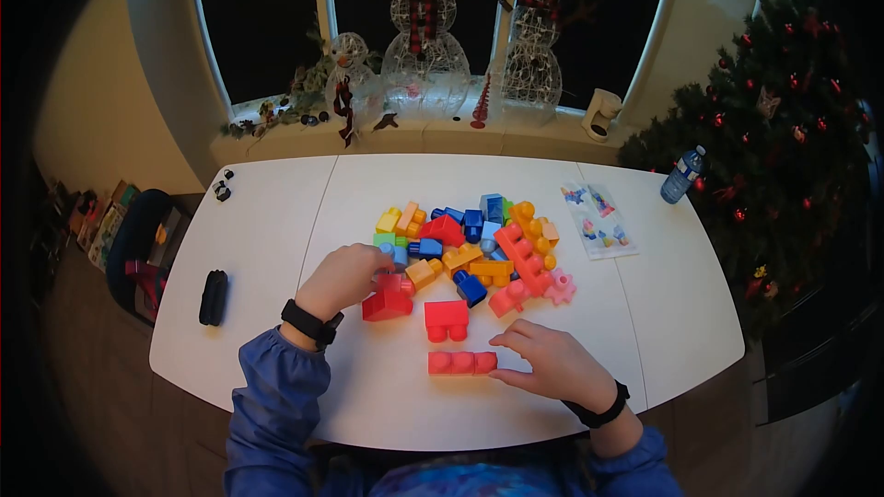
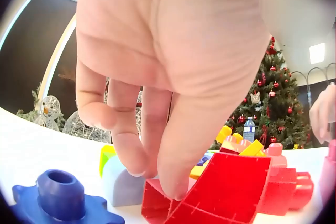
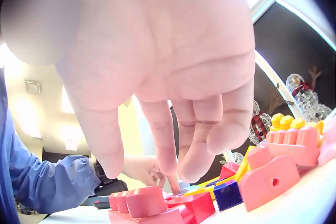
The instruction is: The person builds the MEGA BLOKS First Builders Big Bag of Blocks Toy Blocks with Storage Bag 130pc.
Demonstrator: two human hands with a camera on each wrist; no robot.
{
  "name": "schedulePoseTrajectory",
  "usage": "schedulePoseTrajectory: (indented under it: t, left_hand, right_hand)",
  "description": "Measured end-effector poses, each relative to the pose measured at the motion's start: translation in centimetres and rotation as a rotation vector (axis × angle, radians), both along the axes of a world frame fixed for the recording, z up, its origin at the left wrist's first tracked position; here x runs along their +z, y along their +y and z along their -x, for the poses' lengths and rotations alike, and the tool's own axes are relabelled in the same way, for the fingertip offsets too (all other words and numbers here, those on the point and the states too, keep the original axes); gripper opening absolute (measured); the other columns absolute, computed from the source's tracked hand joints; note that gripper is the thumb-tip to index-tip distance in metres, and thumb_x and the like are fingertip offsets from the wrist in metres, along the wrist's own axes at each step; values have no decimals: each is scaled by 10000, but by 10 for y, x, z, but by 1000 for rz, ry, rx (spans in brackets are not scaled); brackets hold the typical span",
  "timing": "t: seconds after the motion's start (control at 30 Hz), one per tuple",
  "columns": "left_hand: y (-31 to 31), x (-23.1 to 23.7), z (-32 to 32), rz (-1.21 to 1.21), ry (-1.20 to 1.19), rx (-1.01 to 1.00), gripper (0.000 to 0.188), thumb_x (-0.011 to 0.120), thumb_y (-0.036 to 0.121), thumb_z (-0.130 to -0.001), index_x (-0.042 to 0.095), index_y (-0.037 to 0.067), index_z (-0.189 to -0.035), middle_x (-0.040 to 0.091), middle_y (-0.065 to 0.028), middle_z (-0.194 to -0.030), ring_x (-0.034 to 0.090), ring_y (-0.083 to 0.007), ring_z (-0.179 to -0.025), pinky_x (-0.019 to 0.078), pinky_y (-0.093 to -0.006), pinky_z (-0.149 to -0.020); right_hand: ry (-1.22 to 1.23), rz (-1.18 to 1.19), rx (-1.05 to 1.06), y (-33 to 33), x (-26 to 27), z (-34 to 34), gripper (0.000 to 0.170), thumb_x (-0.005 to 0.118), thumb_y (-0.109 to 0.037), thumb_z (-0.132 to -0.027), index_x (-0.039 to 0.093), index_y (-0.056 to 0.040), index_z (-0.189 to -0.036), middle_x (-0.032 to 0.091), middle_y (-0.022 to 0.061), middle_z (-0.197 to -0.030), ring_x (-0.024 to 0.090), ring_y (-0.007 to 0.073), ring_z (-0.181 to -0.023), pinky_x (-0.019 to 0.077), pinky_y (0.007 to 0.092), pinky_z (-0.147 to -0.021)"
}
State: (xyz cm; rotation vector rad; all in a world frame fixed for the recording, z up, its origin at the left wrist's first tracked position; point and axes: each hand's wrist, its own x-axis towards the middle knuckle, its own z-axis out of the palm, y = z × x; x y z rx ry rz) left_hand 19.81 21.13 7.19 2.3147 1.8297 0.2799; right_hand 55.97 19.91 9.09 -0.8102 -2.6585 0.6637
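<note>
My left hand [image 1: 343,281] is at the left side of the block pile, thumb and fingertips at the edge of a red block [image 2: 157,203] with a hollow side showing. A light blue block [image 2: 122,184] stands just behind those fingers. Nearer the left wrist camera lies a dark blue gear-shaped piece [image 2: 60,198]. My right hand [image 1: 557,366] hovers low over the table with loosely bent, parted fingers, the thumb tip right at the end of a coral studded brick [image 1: 462,364]. Between the hands, a red block [image 1: 447,320] lies with its studs toward me.
Loose coloured blocks [image 1: 460,260] are heaped mid-table on the white table [image 1: 267,221]. A picture sheet [image 1: 612,244] and a water bottle [image 1: 681,175] are at the right. A black case [image 1: 214,297] lies at the left. A Christmas tree [image 1: 773,129] stands beyond the right edge.
</note>
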Motion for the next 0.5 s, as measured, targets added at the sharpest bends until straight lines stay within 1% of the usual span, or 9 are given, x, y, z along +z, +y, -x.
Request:
schedulePoseTrajectory:
  t: [0.07, 0.17, 0.27, 0.37, 0.47, 0.5]
  left_hand:
    - [1, -4, 1, -3, 5, -16, 346, 791, -10, -757, 773, 73, -1092, 758, -152, -1042, 694, -385, -963, 571, -446, -854]
    - [1, -2, -1, 7, 10, -8, 279, 748, 49, -820, 781, 95, -1094, 762, -139, -1026, 705, -355, -982, 579, -443, -862]
    - [3, -3, 0, 46, -4, -20, 287, 744, 48, -816, 773, 84, -1099, 762, -139, -1044, 705, -357, -981, 578, -447, -864]
    - [-1, 4, 2, 20, -11, -49, 341, 785, -7, -765, 754, 46, -1101, 750, -143, -1018, 706, -354, -927, 577, -423, -814]
    - [-21, 23, -4, -95, -99, 66, 362, 798, 4, -777, 742, 45, -1132, 733, -132, -1041, 709, -313, -877, 580, -392, -778]
    - [-28, 30, -9, -121, -163, 65, 382, 801, 7, -781, 731, 49, -1155, 726, -126, -1047, 708, -297, -864, 580, -380, -769]
  right_hand:
    - [12, 0, -5, 0, 0, -4, 361, 795, -328, -911, 706, -85, -1162, 672, 85, -1066, 703, 312, -931, 583, 397, -764]
    - [37, -5, -12, 2, 1, -6, 364, 803, -323, -908, 707, -85, -1166, 675, 90, -1059, 703, 314, -927, 582, 395, -758]
    - [73, -35, -12, 2, 2, -5, 358, 847, -267, -872, 731, -87, -1159, 703, 75, -1060, 706, 271, -845, 581, 343, -735]
    - [101, -11, -26, 1, 6, -5, 354, 861, -244, -861, 737, -81, -1150, 702, 78, -1066, 707, 253, -838, 581, 336, -732]
    - [127, 4, -48, 2, 10, -7, 379, 819, -276, -896, 702, -72, -1194, 691, 106, -1093, 706, 301, -895, 577, 388, -751]
    - [144, -1, -50, 2, 11, -6, 403, 821, -276, -896, 693, -73, -1220, 692, 111, -1103, 706, 295, -888, 577, 386, -751]
